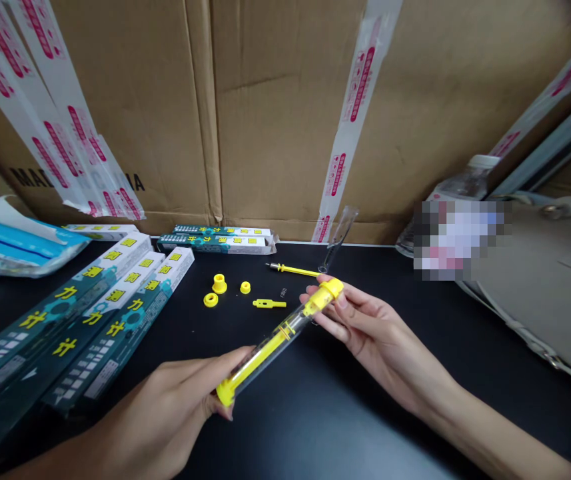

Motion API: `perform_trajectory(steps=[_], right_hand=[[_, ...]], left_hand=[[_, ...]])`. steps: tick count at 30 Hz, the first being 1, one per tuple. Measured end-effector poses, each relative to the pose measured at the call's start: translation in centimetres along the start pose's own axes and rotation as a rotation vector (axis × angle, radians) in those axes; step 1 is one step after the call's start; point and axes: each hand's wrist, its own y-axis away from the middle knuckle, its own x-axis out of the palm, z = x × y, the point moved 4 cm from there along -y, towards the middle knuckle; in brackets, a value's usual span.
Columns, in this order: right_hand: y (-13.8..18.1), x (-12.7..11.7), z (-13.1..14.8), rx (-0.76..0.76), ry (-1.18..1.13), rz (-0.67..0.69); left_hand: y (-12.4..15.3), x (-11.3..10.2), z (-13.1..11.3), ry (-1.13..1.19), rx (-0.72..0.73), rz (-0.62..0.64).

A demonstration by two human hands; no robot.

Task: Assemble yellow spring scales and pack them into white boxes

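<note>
A clear tubular spring scale (265, 353) with a yellow inner rod lies slanted between both hands, above the black tabletop. My left hand (178, 393) is closed around its lower end, by the yellow end piece. At the upper end, the fingers of my right hand (378, 327) pinch the yellow cap (330, 291). Just beyond lie a yellow rod with a metal tip (292, 269), a small spring (284, 292) and a flat yellow piece (269, 304). Yellow collars (219, 284) and a yellow ring (210, 300) sit to their left. A clear tube (338, 240) stands tilted behind my right fingertips.
Several long printed boxes (135, 303) lie at the left, and more boxes (218, 240) at the back. A blue-and-white packet (20, 240) is at far left. On the right are a plastic bottle (465, 183) and a beige bag (545, 280). Large taped cartons (275, 133) wall off the back.
</note>
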Motion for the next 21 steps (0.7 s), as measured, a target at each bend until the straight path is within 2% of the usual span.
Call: perform_trajectory(steps=[13,21], right_hand=[[-0.26,-0.49,-0.44,0.037,-0.010,0.014],[0.52,0.16,0.31,-0.053,0.000,-0.060]], left_hand=[[-0.03,0.02,0.05,-0.004,-0.015,0.003],[-0.20,-0.06,-0.32,0.021,-0.014,-0.018]])
